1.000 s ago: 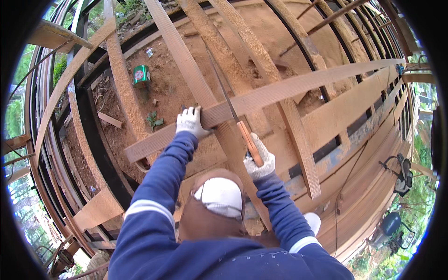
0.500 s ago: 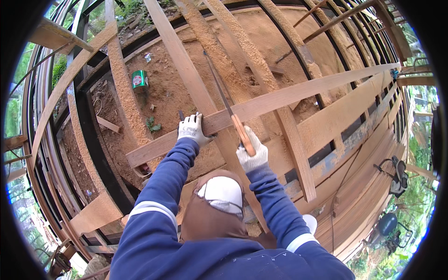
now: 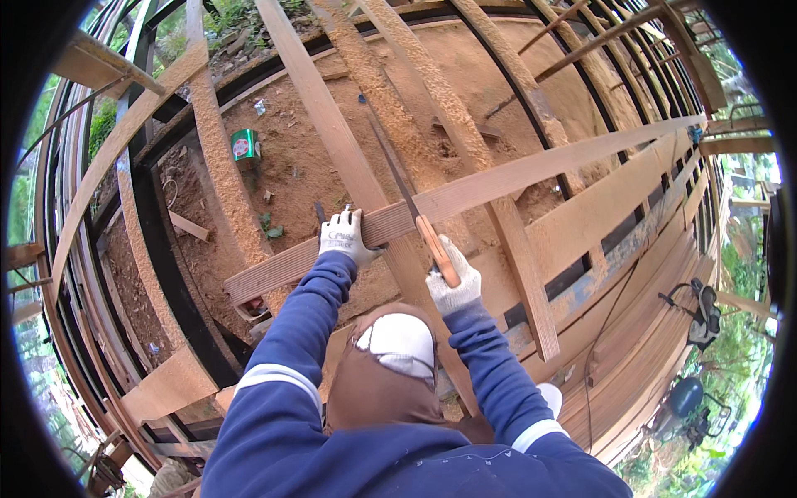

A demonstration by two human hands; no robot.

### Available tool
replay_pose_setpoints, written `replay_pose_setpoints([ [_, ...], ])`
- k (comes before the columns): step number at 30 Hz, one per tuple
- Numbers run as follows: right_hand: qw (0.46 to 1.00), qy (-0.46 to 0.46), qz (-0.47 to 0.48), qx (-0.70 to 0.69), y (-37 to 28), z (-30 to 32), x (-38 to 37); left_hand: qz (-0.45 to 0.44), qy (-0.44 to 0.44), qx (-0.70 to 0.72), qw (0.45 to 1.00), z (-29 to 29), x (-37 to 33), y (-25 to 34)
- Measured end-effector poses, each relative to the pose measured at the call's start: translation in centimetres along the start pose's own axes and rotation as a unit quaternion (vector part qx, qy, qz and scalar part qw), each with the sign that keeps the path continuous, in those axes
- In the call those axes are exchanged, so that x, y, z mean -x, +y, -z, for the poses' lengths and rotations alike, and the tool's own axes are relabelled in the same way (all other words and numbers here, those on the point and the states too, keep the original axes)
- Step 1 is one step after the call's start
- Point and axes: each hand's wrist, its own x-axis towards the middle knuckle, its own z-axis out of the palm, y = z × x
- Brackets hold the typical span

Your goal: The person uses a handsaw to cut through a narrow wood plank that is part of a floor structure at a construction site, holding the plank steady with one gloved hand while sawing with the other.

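Observation:
A long wooden plank [image 3: 506, 178] lies slanting across other boards in front of me. My left hand [image 3: 344, 238], in a white glove, is closed over it, fingers across its top and thumb toward the near edge. Just right of that hand, a handsaw [image 3: 393, 166] crosses the plank, its narrow blade pointing away from me. Its orange-brown wooden handle [image 3: 435, 251] is gripped by my gloved right hand [image 3: 457, 282]. A small dark strip [image 3: 320, 212] sticks out beyond my left fingers; what it belongs to is hidden.
Sawdust-covered beams [image 3: 432, 91] run away from me over bare soil. A green can [image 3: 244, 145] lies on the ground at far left. Stacked boards [image 3: 639, 365] are at right, with a dark strapped item [image 3: 704, 311] on them. Metal rods [image 3: 598, 41] reach in at upper right.
My right hand has drawn the saw back toward me, and the blade tip now sits nearer the plank. My left hand keeps its hold on the plank.

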Motion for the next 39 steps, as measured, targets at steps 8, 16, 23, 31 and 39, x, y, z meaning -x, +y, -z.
replay_pose_setpoints([
  [8, 0.972, -0.148, 0.031, 0.18, -5.2, 11.0, 12.9, 0.046, -0.049, -0.013, 0.998, 1.1, 0.8, -1.6],
  [16, 0.997, -0.008, 0.048, 0.063, 0.1, 1.2, 2.9, 0.016, 0.007, 0.013, 1.0, -1.0, 0.2, -1.7],
  [23, 0.99, -0.102, -0.035, 0.09, -4.4, 10.7, 14.1, 0.037, -0.029, -0.015, 0.999, 0.4, 0.9, -1.7],
  [31, 1.0, -0.015, -0.012, -0.011, 0.8, 0.6, 3.0, 0.008, 0.015, -0.017, 1.0, -0.9, 1.0, -1.3],
  [39, 0.997, -0.071, -0.004, 0.029, 0.6, 9.7, 13.2, 0.017, 0.034, -0.016, 0.999, -0.3, 0.8, -1.5],
])
